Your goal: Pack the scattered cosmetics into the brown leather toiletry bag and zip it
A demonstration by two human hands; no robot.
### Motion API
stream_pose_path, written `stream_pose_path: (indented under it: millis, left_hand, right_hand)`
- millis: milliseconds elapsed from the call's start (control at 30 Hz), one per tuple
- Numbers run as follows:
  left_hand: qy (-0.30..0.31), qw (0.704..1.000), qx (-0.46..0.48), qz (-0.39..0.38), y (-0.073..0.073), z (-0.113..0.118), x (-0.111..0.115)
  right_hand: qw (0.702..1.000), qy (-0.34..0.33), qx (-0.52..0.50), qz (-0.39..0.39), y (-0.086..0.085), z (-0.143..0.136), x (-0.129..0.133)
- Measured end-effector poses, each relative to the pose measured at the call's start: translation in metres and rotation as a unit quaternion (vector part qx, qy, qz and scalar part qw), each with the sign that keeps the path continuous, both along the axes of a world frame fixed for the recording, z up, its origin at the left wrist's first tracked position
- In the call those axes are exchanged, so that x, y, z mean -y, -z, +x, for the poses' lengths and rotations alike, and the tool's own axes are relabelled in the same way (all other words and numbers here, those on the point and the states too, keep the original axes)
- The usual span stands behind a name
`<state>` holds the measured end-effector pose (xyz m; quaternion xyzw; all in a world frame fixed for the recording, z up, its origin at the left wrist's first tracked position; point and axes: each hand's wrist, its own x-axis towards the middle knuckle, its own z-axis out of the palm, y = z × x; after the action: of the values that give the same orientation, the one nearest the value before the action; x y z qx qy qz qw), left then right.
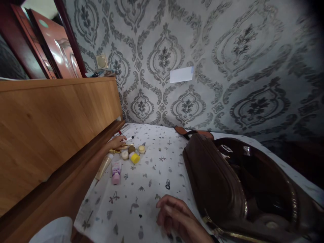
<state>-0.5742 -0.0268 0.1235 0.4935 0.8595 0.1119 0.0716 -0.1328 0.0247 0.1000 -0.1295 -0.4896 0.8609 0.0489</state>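
Along the left edge of the printed cloth [152, 189], toward its near-left corner, lies one beige tube [103, 167] with a white cap, and just beside it one pink tube [116, 172]. Beyond them, by the far-left corner, the left hand [116, 142] reaches over slender pieces: one red-ended stick [117, 133], one white stick [130, 138] with a dark tip, and two golden sticks [115, 151], as far as I can count. Its fingers are at the white stick; whether they grip it or merely touch, I cannot tell.

Next to the right come four small jars in a cluster: two cream-lidded [125, 155], one brown-lidded [131, 149], one yellow-lidded [135, 158]. The step in hand seems to be handling these small items one at a time; the next move calls for a light fingertip pinch that leaves neighbours undisturbed.

Near the cloth's near edge, the right hand [181, 217] holds nothing, fingers loosely curled. One brown bag [210, 172], unzipped, fills the right side, with two shiny pieces [246, 151] inside.
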Motion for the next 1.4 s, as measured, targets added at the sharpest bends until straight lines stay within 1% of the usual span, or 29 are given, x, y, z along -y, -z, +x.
stream_pose_path:
  millis: [133, 267, 500, 633, 733, 900, 1000, 1133, 1233, 1333, 1400]
  left_hand:
    - [-0.056, 0.998, -0.015, 0.018, -0.003, -0.006, 0.005]
    - [-0.075, 0.997, -0.019, 0.003, -0.007, -0.010, 0.008]
    - [-0.062, 0.997, -0.001, -0.051, -0.009, 0.000, 0.013]
    - [-0.043, 0.995, 0.033, -0.085, -0.008, 0.002, 0.014]
    - [-0.029, 0.994, 0.048, -0.092, -0.006, 0.003, 0.015]
    - [-0.038, 0.995, 0.040, -0.078, -0.003, 0.001, 0.016]
    - [-0.040, 0.995, 0.050, -0.072, -0.006, -0.005, 0.016]
    - [-0.026, 0.995, 0.077, -0.057, -0.011, -0.007, 0.019]
    - [-0.002, 0.996, 0.084, -0.027, -0.010, 0.000, 0.019]
    - [0.025, 0.996, 0.081, 0.001, -0.008, 0.013, 0.015]
    - [0.033, 0.997, 0.075, 0.007, -0.007, 0.022, 0.012]
  right_hand:
    - [1.000, -0.004, 0.000, 0.004, -0.002, 0.000, -0.001]
    - [1.000, -0.003, 0.004, 0.007, -0.005, -0.001, 0.000]
    - [1.000, -0.006, -0.011, 0.003, -0.005, -0.001, 0.000]
    - [1.000, -0.007, -0.013, 0.007, -0.004, -0.001, 0.000]
    - [1.000, -0.008, -0.011, 0.011, -0.003, -0.001, 0.000]
    - [1.000, -0.003, -0.005, 0.014, -0.001, -0.002, 0.000]
    - [1.000, -0.004, -0.006, 0.012, -0.002, -0.001, 0.000]
    - [1.000, -0.005, -0.009, 0.007, -0.002, -0.002, 0.000]
    - [1.000, -0.006, -0.014, 0.013, -0.002, -0.003, -0.001]
    - [1.000, -0.005, -0.018, 0.012, -0.002, -0.004, -0.001]
    - [1.000, -0.004, -0.020, 0.012, -0.002, -0.003, 0.000]
